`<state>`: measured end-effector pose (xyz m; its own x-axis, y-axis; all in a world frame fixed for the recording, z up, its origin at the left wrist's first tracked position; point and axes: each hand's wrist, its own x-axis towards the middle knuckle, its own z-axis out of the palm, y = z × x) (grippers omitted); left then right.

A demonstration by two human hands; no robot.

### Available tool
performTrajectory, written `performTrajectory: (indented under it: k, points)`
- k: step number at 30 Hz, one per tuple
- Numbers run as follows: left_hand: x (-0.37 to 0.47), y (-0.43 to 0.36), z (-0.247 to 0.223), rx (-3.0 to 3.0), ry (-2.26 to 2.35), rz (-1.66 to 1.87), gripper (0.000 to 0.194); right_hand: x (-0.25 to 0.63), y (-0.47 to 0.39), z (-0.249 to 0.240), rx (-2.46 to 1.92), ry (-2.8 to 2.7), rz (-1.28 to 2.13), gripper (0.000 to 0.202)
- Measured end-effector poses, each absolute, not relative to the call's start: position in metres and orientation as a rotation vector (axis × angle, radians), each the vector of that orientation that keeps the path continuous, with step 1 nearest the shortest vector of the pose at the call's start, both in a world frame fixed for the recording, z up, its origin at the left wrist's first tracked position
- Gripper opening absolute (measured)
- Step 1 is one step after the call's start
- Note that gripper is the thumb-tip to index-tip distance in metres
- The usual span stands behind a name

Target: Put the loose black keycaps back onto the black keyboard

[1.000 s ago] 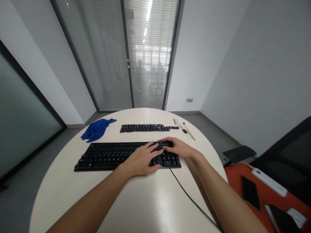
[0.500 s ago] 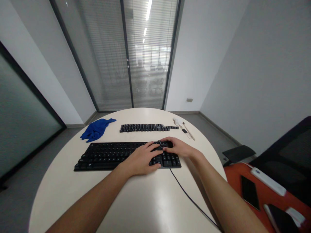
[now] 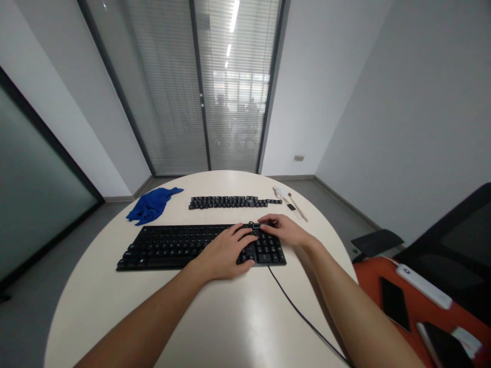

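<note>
A black full-size keyboard (image 3: 164,248) lies across the table in front of me. My left hand (image 3: 228,250) rests on its right part with fingers spread, near the arrow keys and number pad. At the top right corner of the number pad (image 3: 270,248), my right hand (image 3: 286,229) is bent over the keys, its thumb apart from the forefinger and no object visible between them. Its other fingertips are partly hidden. Behind the keyboard sit rows of loose black keycaps (image 3: 226,202).
A crumpled blue cloth (image 3: 153,204) lies at the table's left. Back right are a thin stick-like brush (image 3: 298,207), a small black piece (image 3: 291,207) and some white material (image 3: 280,192). A cable (image 3: 303,314) runs toward me. Phones lie on an orange chair seat (image 3: 368,278).
My right hand has shifted slightly right and up, its thumb moving off the middle of the number pad toward its top edge. My left hand stays nearly in place.
</note>
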<state>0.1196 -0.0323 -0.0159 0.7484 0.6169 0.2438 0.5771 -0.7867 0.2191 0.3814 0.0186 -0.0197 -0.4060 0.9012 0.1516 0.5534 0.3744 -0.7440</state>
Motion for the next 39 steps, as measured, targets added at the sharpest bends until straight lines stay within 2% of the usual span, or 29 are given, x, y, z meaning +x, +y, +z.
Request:
performTrajectory:
  k: [5,14,27,39]
  points:
    - [0.121,-0.032,-0.020,2.852,1.017,0.421,0.076,0.408,0.034,-0.031,-1.721,-1.742,0.294,0.028]
    - [0.124,-0.032,-0.021,2.845,1.085,0.304,0.080,0.404,0.048,-0.031,-2.204,-1.792,-0.064,0.044]
    - [0.125,-0.031,-0.022,2.841,1.068,0.322,0.081,0.393,0.082,-0.031,-2.360,-1.851,-0.166,0.037]
    - [0.123,-0.030,-0.025,2.831,1.059,0.342,0.079,0.393,0.063,-0.018,-2.408,-1.891,-0.131,0.031]
